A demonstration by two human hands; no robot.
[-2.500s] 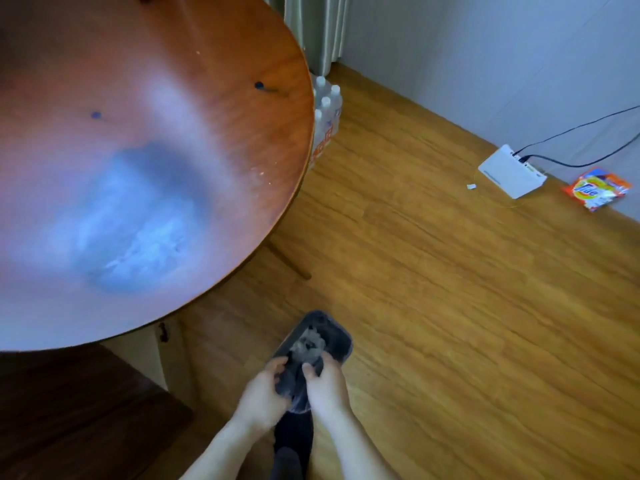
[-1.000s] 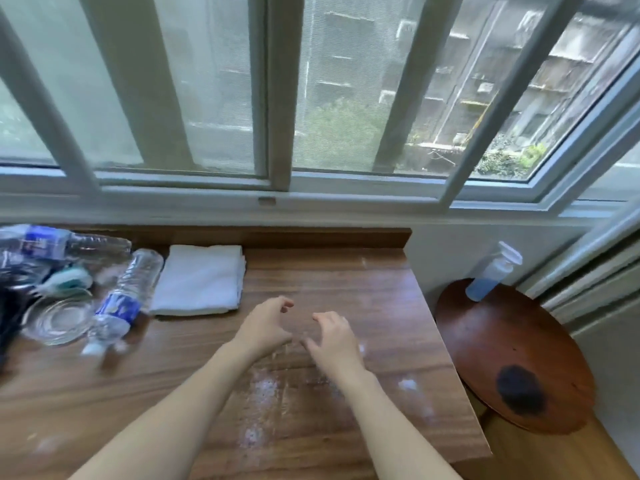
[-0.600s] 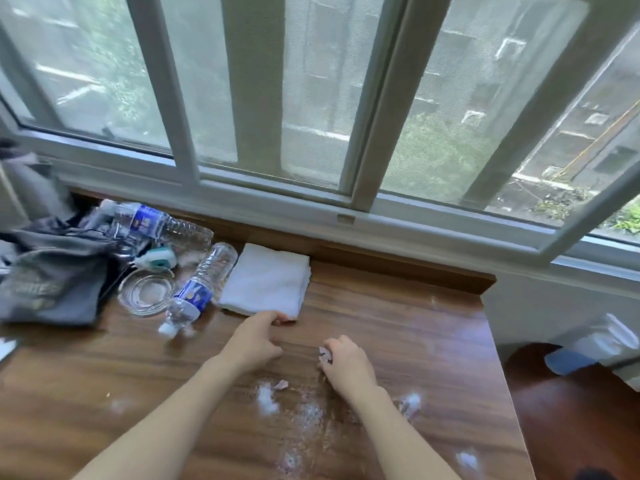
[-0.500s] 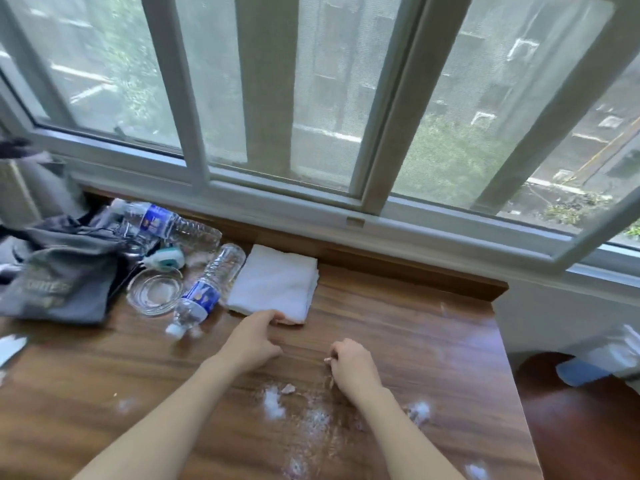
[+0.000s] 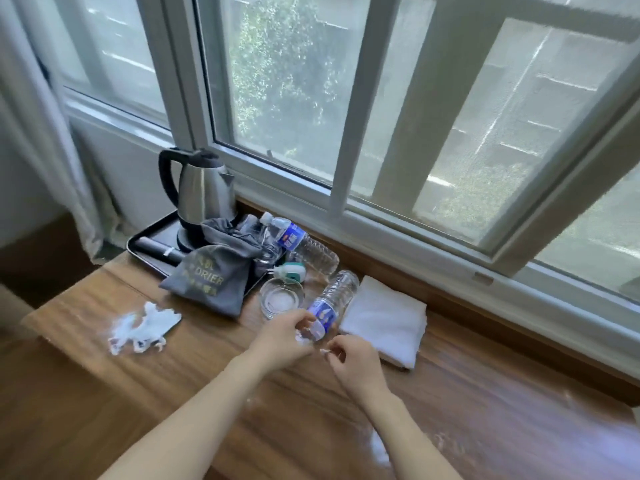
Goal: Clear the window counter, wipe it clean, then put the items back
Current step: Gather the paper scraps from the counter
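Two hands were at work in the lower centre of the frame. My left hand (image 5: 282,336) was curled at the cap end of a lying water bottle (image 5: 330,304), seemingly pinching a white scrap; my right hand (image 5: 349,355) pinched a second small white scrap between thumb and fingertips.

Item, counter (image 5: 485,393): wooden, below the window, strewn with white specks and smears. Best practice, as I judged it: gather each scrap by pinching, not sweeping, so nothing smeared before the wipe.

Item, torn tissue (image 5: 142,329): left of centre, near the counter's edge.

Item, folded white cloth (image 5: 386,322): just right of the bottle.

Item, glass dish (image 5: 281,297): appeared to hold nothing.

Item, black tray (image 5: 152,251): upper left, carrying a steel kettle (image 5: 201,192), a dark tube and part of a grey drawstring bag (image 5: 214,282), contents hidden.

Item, second bottle (image 5: 301,245): lying behind, appeared drained.
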